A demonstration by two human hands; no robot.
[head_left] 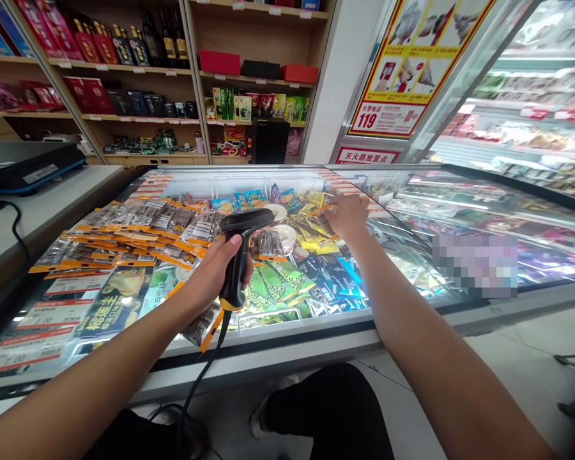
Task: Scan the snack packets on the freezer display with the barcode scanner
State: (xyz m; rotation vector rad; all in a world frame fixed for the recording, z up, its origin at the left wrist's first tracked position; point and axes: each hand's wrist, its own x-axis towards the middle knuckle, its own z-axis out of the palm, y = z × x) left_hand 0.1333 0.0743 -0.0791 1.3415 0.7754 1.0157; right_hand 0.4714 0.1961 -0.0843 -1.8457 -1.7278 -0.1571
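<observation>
"In the middle of the frame, what has the left hand (214,267) got?"
"A black scanner (234,275), its handle wrapped by curled fingers and thumb, its head just above them."
"And the right hand (349,214)?"
"Right of centre, fingers bent over the freezer (292,359); whether they grip anything, I can't tell."

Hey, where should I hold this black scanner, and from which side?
The scanner is probably best held by its handle, just under the head, from the left, where your left hand wraps it. The handle is slim and nearly upright, the head juts out above, and the cord hangs from the bottom end.
</observation>
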